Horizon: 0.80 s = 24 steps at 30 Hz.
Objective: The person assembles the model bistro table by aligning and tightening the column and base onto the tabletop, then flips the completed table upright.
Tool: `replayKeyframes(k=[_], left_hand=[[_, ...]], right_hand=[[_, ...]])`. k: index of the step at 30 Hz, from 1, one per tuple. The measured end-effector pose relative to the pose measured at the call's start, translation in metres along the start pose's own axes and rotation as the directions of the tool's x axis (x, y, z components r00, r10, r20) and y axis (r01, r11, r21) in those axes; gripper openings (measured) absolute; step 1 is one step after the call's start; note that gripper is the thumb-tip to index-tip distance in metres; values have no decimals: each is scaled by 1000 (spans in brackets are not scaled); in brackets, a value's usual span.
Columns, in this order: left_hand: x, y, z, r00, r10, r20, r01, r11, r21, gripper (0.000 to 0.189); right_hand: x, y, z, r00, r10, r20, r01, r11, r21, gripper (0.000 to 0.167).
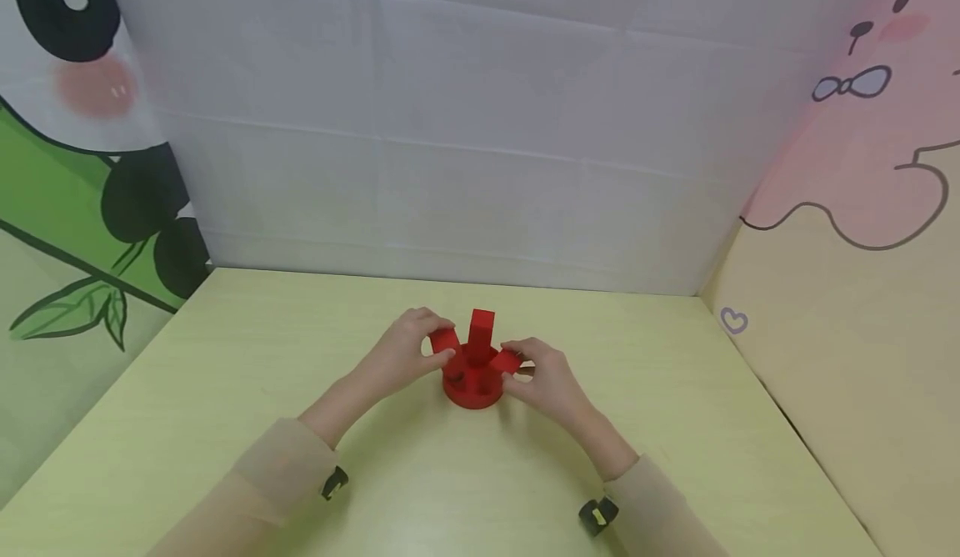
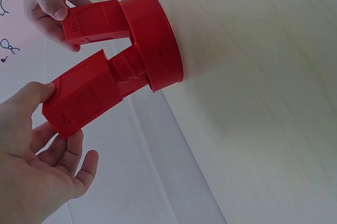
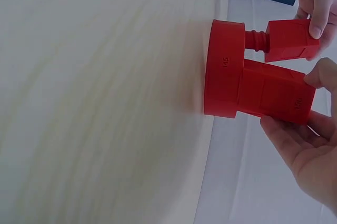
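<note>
A round red base with holes in its top sits on the table. My left hand pinches the outer end of a red block marked 152, tilted at the base's left side; a ribbed red stem shows between that block and the base. On the other side, my right hand grips another red block by its end, leaning outward with its lower end at the base's rim. Between the hands, a third red block stands upright at the back of the base, untouched.
The pale wooden table runs back to a white sheet. Cartoon-printed panels flank it, a green and white one at left and a pink and cream one at right.
</note>
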<state>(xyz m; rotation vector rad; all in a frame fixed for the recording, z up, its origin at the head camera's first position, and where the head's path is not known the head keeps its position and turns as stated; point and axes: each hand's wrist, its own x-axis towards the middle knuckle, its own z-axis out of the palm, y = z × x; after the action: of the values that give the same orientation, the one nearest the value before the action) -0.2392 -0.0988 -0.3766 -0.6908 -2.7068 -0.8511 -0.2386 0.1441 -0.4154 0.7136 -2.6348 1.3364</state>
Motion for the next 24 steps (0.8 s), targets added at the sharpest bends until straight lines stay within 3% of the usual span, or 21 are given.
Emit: replayKeyframes(k=[15, 24], left_hand=[[-1, -7, 14, 999, 27, 29, -27, 1000, 10, 38], [0, -7, 14, 997, 52, 49, -52, 999, 2, 39]], right_hand=[[4, 4, -1, 999, -34, -24, 33, 999, -11, 36], [5, 4, -2, 999, -41, -7, 41, 999, -35, 38]])
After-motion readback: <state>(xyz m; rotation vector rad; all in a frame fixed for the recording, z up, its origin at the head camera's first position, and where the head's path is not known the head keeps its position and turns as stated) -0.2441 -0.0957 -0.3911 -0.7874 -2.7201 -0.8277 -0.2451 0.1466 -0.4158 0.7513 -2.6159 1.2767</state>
